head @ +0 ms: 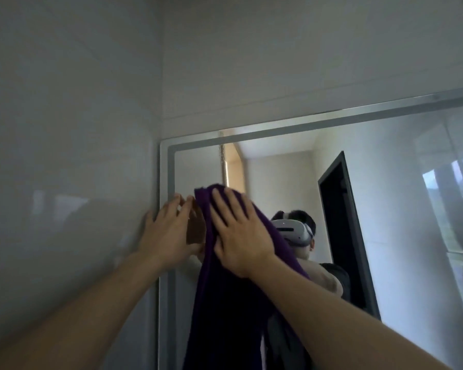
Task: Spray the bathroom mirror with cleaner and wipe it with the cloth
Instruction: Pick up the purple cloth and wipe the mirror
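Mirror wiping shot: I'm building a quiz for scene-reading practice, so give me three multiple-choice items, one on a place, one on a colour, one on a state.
1. Where on the mirror is the cloth pressed?
A. near the upper left corner
B. along the right edge
C. against the top frame

2. What colour is the cloth?
A. white
B. purple
C. yellow

3. How is the right hand placed?
A. closed in a fist
B. holding a spray bottle
C. flat, fingers spread on the cloth

Answers: 1 A, the cloth sits just inside the left frame below the corner. 2 B, it is dark purple. 3 C, the palm pins the cloth to the glass.
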